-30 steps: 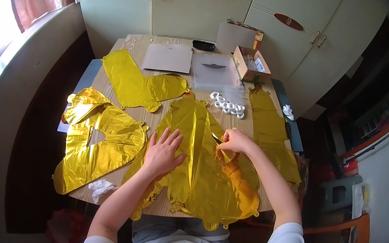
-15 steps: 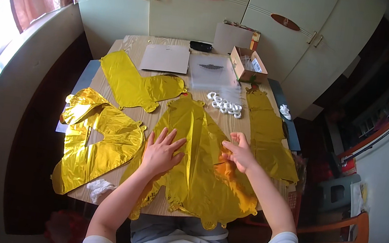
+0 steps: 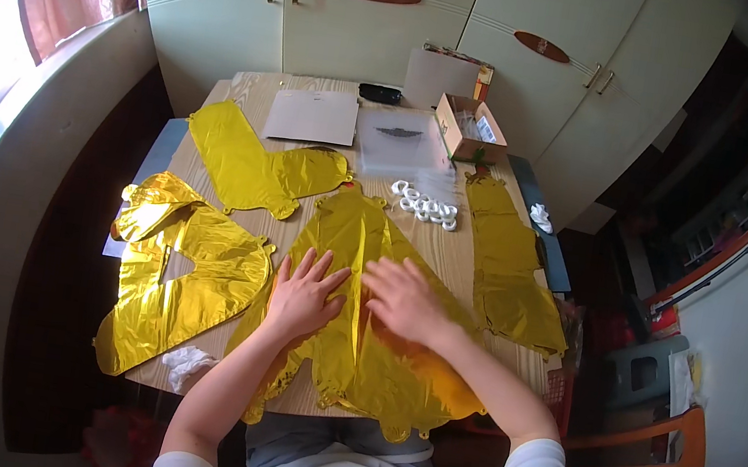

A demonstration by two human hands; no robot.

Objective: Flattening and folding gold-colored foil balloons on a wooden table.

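A flat, gold foil balloon (image 3: pixel 355 361), roughly letter-shaped, lies in front of me and hangs slightly over the table's near edge. My left hand (image 3: pixel 304 299) rests open on its left part with the fingers spread. Over its middle is my right hand (image 3: pixel 407 301), palm down and fingers apart, a little blurred; whether it presses on the foil or hovers I cannot tell. Other flat gold foil balloons lie around: one at the upper left (image 3: pixel 240 160), a shinier one with a hole at the lower left (image 3: pixel 231 251), and a long one at the right (image 3: pixel 505 263).
Beyond the balloon lie several white ribbon rolls (image 3: pixel 424 204), clear plastic bags (image 3: pixel 395 155), a pale sheet (image 3: pixel 312 118), a black item (image 3: pixel 379 94) and an open cardboard box (image 3: pixel 471 137). Crumpled tissue (image 3: pixel 187 366) sits at the near left edge. A wooden chair (image 3: pixel 653 439) stands at the right.
My right hand has moved left from the balloon's right side to its middle, its fingers now spread palm down. My left hand stays in place on the foil.
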